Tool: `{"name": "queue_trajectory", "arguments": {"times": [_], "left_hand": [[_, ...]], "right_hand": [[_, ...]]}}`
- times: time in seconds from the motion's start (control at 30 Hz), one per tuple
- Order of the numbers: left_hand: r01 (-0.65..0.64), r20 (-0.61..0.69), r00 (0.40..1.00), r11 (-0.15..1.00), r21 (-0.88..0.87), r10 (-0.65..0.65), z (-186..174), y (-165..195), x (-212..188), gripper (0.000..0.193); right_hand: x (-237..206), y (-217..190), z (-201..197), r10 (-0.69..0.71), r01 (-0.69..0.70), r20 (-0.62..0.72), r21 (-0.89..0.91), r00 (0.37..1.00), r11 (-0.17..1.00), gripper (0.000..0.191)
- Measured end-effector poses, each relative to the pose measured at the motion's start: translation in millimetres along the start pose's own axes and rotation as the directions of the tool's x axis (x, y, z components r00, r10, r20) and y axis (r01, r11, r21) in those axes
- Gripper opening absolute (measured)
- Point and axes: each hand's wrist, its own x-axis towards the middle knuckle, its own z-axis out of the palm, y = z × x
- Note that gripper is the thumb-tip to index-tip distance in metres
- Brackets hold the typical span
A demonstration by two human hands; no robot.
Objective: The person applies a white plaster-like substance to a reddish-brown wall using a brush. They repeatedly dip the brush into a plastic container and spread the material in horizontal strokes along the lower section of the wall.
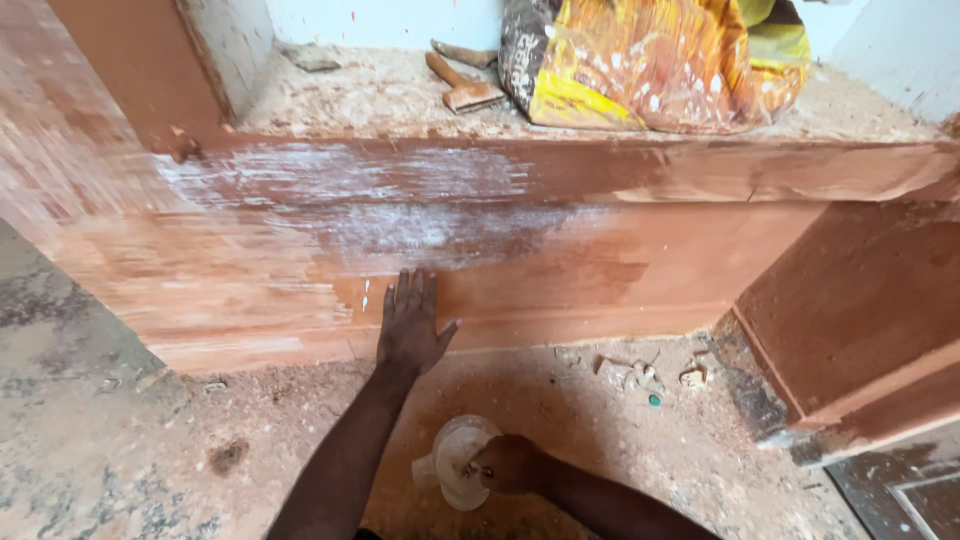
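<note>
My left hand (pixel 412 325) lies flat, fingers together, against the lower face of a reddish-brown wooden frame (pixel 560 265). The wood above the hand carries whitish smeared streaks (pixel 400 205). My right hand (pixel 510 464) is lower down, near the dusty floor, closed around a clear plastic jar (pixel 455 460) that is tilted on its side. What the jar contains is not visible.
A ledge above the wood holds an orange and yellow sack (pixel 660 62), a scraper with a wooden handle (pixel 462 88) and sawdust. Wooden uprights stand at left (pixel 130 70) and right (pixel 860 310). Small debris (pixel 640 375) lies on the concrete floor.
</note>
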Motion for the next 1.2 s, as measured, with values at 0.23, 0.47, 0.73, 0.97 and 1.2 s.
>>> {"name": "queue_trajectory", "arguments": {"times": [0.23, 0.47, 0.73, 0.97, 1.2], "left_hand": [[-0.003, -0.03, 1.0, 1.0, -0.011, 0.002, -2, 4, 0, 0.093], [-0.037, -0.072, 0.997, 0.998, -0.052, 0.033, 1, 7, 5, 0.092], [-0.051, -0.059, 0.997, 0.996, -0.067, 0.047, 10, 9, 10, 0.095], [-0.052, -0.035, 0.998, 0.996, -0.077, 0.05, 11, 8, 15, 0.094], [-0.058, 0.027, 0.998, 0.989, -0.133, 0.062, 46, 0, -3, 0.089]], "right_hand": [[-23, -24, -37, -0.035, 0.034, -0.024, -0.038, 0.999, 0.999, 0.021], [-49, -28, -61, -0.057, 0.066, 0.077, -0.116, 0.995, 0.991, 0.027], [-90, -21, -74, -0.079, 0.081, 0.059, -0.029, 0.995, 0.996, 0.028], [-99, -30, -97, -0.16, 0.164, 0.06, -0.071, 0.985, 0.984, 0.037], [-89, -34, -112, 0.093, -0.086, -0.055, 0.118, 0.994, 0.989, 0.027]]}}
